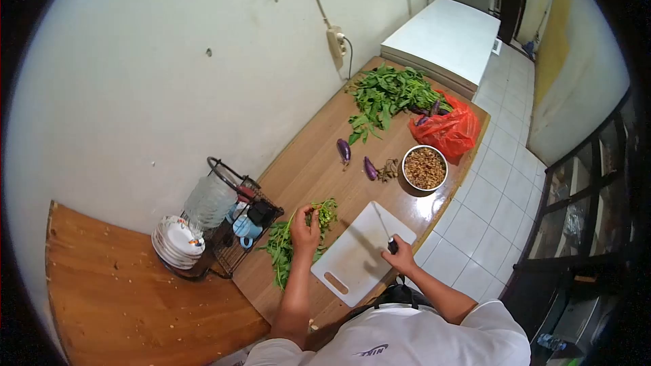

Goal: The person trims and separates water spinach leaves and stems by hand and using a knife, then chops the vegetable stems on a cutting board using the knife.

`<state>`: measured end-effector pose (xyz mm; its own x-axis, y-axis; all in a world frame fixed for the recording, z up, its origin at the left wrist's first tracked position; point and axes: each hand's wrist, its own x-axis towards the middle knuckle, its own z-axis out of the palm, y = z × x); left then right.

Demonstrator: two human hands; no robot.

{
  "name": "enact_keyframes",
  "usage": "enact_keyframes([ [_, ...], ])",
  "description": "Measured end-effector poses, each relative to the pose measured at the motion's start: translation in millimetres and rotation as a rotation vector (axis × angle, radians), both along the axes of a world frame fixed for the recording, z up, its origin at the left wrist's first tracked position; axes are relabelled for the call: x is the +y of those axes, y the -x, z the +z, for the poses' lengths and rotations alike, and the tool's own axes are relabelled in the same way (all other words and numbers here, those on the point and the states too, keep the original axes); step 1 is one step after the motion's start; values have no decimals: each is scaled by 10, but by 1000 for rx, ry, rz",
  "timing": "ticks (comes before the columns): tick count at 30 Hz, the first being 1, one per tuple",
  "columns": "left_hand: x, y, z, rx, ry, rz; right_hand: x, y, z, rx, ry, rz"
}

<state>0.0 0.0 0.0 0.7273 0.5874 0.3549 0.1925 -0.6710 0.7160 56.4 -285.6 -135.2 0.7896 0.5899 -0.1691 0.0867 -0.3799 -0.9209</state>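
My left hand (305, 232) is over a pile of leafy greens (278, 247) left of the cutting board, its fingers curled onto some of them. Chopped-looking green pieces (328, 213) show just beyond those fingertips. In my right hand (400, 256) is a knife (384, 219), gripped by its black handle, with the blade pointing away from me above the board. The white cutting board (352, 257) lies flat at the table's near edge, its handle slot towards me. No food shows on its surface.
On the wooden table (305, 156) are two purple eggplants (344, 151), a bowl of brown pieces (425, 168), a red plastic bag (451, 129) and more leafy greens (393, 91). A dish rack (234, 230) with cups and stacked plates (178, 242) stands left, by the wall.
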Motion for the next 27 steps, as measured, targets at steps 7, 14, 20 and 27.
enact_keyframes([
  [7,-88,280,405,-245,250,-65,1141,30,1307,-75,-490,-23],
  [14,-281,499,835,-272,168,-55,1614,262,1391,-172,-455,-2],
  [20,-311,620,796,-381,235,-99,1516,352,1253,-248,-474,22],
  [27,-425,530,812,-559,339,-115,1368,382,1304,-161,-481,-19],
])
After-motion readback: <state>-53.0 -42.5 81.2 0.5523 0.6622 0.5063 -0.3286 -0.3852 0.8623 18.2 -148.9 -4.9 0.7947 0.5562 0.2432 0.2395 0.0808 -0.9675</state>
